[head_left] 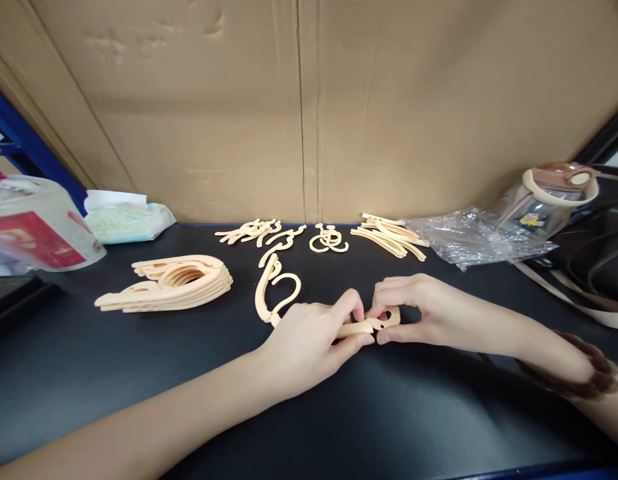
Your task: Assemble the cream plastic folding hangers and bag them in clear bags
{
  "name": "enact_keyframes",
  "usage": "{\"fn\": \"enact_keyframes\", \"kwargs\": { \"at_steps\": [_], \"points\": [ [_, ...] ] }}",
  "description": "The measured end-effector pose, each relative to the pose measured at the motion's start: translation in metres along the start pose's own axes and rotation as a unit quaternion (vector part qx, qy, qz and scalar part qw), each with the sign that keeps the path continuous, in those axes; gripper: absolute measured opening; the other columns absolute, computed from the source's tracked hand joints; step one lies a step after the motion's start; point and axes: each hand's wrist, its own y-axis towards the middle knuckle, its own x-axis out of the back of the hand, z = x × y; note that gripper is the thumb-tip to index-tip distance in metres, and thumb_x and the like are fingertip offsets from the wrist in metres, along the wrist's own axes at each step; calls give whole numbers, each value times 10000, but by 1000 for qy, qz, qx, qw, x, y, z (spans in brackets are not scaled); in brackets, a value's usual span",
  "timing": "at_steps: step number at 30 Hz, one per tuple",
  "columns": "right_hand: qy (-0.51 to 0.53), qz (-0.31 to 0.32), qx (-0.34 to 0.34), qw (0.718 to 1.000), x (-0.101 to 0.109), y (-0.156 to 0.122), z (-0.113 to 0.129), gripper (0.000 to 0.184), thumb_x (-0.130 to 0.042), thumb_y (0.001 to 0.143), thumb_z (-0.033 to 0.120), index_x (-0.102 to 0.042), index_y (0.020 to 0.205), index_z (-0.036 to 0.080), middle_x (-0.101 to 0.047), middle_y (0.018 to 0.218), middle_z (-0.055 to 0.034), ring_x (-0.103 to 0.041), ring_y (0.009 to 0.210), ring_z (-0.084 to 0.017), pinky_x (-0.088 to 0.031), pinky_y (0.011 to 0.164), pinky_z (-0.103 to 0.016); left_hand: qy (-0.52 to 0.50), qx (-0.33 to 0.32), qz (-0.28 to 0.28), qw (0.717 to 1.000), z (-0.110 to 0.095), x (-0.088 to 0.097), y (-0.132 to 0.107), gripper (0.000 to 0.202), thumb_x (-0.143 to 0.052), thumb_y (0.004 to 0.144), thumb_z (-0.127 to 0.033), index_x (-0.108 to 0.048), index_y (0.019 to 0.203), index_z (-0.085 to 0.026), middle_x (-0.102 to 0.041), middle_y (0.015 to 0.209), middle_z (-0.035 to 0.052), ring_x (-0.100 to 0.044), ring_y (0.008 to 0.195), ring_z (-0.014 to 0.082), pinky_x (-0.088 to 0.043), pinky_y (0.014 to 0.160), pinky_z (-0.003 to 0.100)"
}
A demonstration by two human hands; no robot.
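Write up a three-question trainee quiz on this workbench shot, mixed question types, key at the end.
1. True or false: the left hand and the right hand both grip the same peach plastic piece.
2. Pick one: the stack of hanger arms lies (A) to the left of the hands, (B) to the right of the hands, (C) inside a clear bag.
3. Fill in the word: the bottle stands at the far ___ end of the table.

Key: 1 true; 2 A; 3 right.
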Motion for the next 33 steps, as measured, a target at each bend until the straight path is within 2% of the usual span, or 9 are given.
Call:
{"fn": "enact_keyframes", "kwargs": {
  "at_steps": [5,8,13,17,19,21,26,30,33],
  "points": [
    [-118,-13,37,992,10,-5,-13,117,-598,883,350,-701,884,294,-573,1187,-24,-506,1128,-223,-353,972,-392,82,-98,-18,992,2,-1,-2,139,-508,922,-262,-561,1047,-231,-628,971,5,-566,888,188,-439,715,293],
    [-140,-41,13,989,13,-5,-26,220,-536,870,178,-706,767,271,-515,1302,-22,-456,1229,-251,-338,1006,-426,68,-106,-18,992,4,1,-1,168,-515,917,-238,-585,1068,-213,-589,1037,27,-520,954,194,-447,821,327],
    [-85,-17,-6,996,13,1,-36,320,-409,856,92,-645,671,205,-633,1073,-45,-604,961,-187,-451,831,-332,1,-54,-78,996,8,1,3,234,-565,855,-161,-558,1082,-219,-568,1094,25,-477,1010,207,-429,900,390],
    [-26,-16,-27,999,11,2,-26,150,-481,894,220,-625,938,214,-663,950,-20,-607,865,-172,-458,772,-305,-87,6,-85,993,12,-1,4,302,-581,814,-142,-528,1098,-230,-533,1087,32,-480,959,199,-474,832,370],
    [-4,7,-15,1000,8,1,-21,233,-584,855,285,-583,1081,231,-661,995,-12,-593,918,-184,-451,818,-319,-121,12,-91,988,13,-1,4,319,-573,816,-164,-509,1120,-236,-521,1086,32,-486,962,196,-480,821,365],
    [-6,24,12,1000,5,1,-19,309,-589,851,247,-546,1157,246,-659,1006,-8,-576,963,-183,-436,866,-332,-150,12,-103,983,12,0,3,300,-533,841,-191,-492,1134,-239,-518,1101,33,-495,992,198,-477,829,368],
    [-133,-73,53,987,-2,5,-23,243,-448,908,124,-589,1075,230,-655,1040,-35,-555,1037,-188,-410,919,-362,-148,14,-123,981,13,10,2,399,-418,768,-62,-504,1123,-224,-532,1124,39,-476,1079,215,-400,978,443],
    [-193,-150,-17,970,-6,5,-18,167,-475,941,252,-599,1046,214,-676,951,-34,-614,881,-197,-459,778,-347,-119,-14,-91,989,21,17,4,554,-399,691,2,-481,1188,-228,-505,1211,55,-431,1160,228,-375,1025,465],
    [-175,-133,-54,974,-10,3,-9,217,-483,948,363,-588,1088,235,-677,862,-10,-620,795,-194,-466,722,-338,-85,-77,-46,992,29,18,6,607,-434,679,26,-445,1229,-231,-473,1275,62,-389,1221,225,-365,1049,449]
  ]
}}
